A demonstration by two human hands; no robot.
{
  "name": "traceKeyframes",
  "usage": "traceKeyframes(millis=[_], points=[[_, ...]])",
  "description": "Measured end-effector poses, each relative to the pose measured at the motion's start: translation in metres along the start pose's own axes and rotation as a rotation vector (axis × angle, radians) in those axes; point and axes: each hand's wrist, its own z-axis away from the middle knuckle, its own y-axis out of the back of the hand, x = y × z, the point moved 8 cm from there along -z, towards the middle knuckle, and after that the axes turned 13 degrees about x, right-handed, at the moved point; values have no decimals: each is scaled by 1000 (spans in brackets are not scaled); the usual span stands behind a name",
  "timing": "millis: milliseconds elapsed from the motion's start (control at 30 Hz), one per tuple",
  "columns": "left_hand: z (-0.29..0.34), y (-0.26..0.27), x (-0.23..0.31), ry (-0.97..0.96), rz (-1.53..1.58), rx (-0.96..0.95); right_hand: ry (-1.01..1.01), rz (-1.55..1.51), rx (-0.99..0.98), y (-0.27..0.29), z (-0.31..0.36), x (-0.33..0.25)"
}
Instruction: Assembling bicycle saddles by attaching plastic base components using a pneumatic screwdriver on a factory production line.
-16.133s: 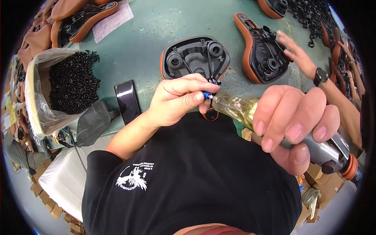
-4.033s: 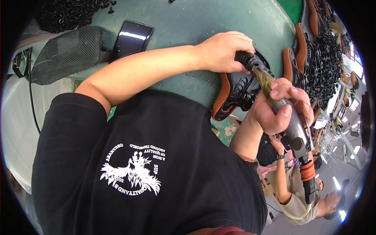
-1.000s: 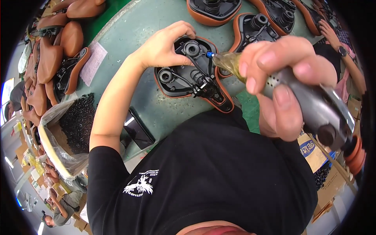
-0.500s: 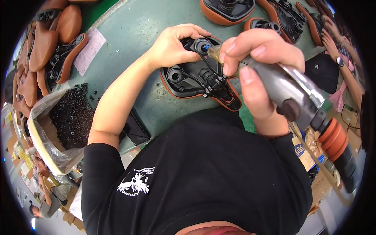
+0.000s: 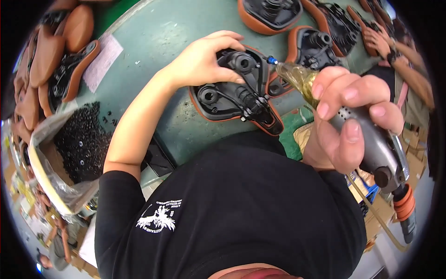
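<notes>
By the left hand [image 5: 202,61], an upturned, orange-rimmed black plastic saddle [image 5: 224,100] is clasped on the smooth green tabletop [image 5: 148,65]. Right of the saddle, a rounded silver metal driver [image 5: 377,145] is gripped by the right hand [image 5: 350,142]; if it were misaimed, the plastic could be scratched.

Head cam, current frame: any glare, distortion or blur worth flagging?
Head view: bright glare streaks the silver power screwdriver; the green table shows a bowed far edge; corners black out; the bicycle saddle looks fairly sharp.
</notes>
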Motion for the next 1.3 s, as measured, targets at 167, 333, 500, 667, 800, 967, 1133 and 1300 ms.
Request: traceKeyframes(millis=[167, 333, 500, 667, 800, 967, 1133, 1300], points=[[2, -8, 13, 103, -51, -10, 10, -35, -6, 20, 7, 4], [9, -9, -4, 309, 123, 182, -1, -99, -23, 25, 17, 17], [10, -10, -10, 410, 272, 239, -41, -162, -13, 20, 12, 28], [12, -9, -7, 401, 250, 274, -178, -192, -22, 3, 2, 45], [13, -6, 0, 323, 160, 268, -249, -137, -73, -9, 1, 60], [19, -6, -9, 398, 179, 292, -250, -7, -217, -39, 7, 67], [22, -5, -19, 370, 159, 318, -231, 46, -295, -59, 11, 83], [15, 0, -6, 327, 57, 335, -356, -68, -148, -55, 9, 111]])
